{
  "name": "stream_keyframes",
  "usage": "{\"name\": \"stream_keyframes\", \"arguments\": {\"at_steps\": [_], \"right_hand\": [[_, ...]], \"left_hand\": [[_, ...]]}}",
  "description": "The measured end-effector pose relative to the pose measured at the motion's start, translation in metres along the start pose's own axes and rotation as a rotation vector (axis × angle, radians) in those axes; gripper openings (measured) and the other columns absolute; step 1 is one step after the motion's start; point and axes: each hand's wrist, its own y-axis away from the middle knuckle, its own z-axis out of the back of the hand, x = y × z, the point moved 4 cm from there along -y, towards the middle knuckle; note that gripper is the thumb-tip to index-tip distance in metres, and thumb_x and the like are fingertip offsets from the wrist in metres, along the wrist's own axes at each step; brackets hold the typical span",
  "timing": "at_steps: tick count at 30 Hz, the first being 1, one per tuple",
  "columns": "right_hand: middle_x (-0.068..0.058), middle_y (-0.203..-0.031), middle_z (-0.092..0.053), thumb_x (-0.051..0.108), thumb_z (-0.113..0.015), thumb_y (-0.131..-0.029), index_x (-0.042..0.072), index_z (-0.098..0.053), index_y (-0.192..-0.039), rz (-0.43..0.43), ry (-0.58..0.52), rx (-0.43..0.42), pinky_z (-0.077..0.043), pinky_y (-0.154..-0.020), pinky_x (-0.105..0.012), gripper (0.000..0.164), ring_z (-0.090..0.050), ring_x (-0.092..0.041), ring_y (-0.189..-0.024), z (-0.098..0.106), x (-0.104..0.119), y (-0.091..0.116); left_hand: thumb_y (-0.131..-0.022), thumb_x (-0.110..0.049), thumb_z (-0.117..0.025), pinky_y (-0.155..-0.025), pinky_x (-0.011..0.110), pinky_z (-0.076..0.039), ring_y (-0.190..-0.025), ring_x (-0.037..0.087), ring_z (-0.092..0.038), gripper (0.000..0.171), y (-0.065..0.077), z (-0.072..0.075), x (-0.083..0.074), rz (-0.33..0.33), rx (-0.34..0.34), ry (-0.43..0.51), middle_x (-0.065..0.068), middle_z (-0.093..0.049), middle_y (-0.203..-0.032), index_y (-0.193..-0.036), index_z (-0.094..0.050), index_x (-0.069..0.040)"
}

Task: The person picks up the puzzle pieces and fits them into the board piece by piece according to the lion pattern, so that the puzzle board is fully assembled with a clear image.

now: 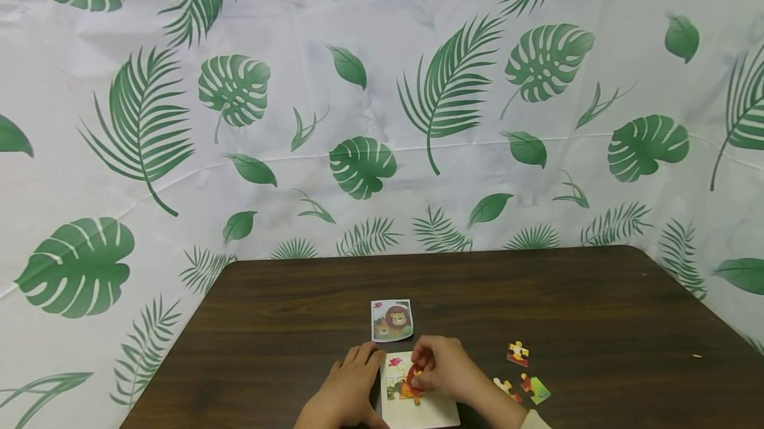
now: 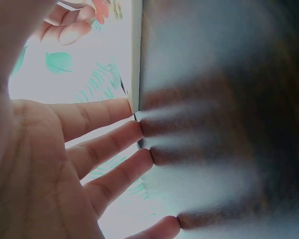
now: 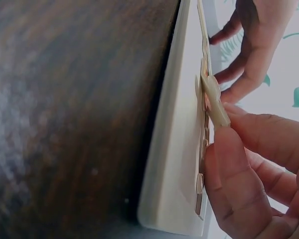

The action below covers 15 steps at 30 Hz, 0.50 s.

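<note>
A pale jigsaw board lies on the table, with several joined pieces at its upper left. My right hand pinches a red-brown puzzle piece between thumb and fingers. In the right wrist view that piece is tilted, one edge against the pieces on the board. My left hand is spread at the board's left side. Its fingertips rest on the tabletop, and the index finger touches the board's edge. The held piece's printed face is partly hidden by my fingers.
Beyond the board lies a small picture card with two lions. Loose puzzle pieces lie to the right: one yellow and red, one partly behind my right forearm, one green and red. A leaf-print cloth hangs behind the dark table.
</note>
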Motion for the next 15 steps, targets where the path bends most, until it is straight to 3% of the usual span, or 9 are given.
{"name": "stream_keyframes", "arguments": {"at_steps": [15], "right_hand": [[0.000, -0.070, -0.049, 0.002, -0.084, -0.059, 0.007, -0.058, -0.077, 0.038, 0.089, -0.055, -0.040, -0.052, -0.022, 0.032, -0.047, -0.011, -0.061, 0.0008, 0.0030, 0.0014]], "left_hand": [[-0.050, -0.053, -0.084, -0.082, 0.057, -0.040, -0.121, 0.032, -0.037, 0.104, 0.0003, 0.0005, -0.0004, -0.013, -0.008, -0.014, 0.012, -0.039, -0.134, -0.133, -0.044, -0.006]]}}
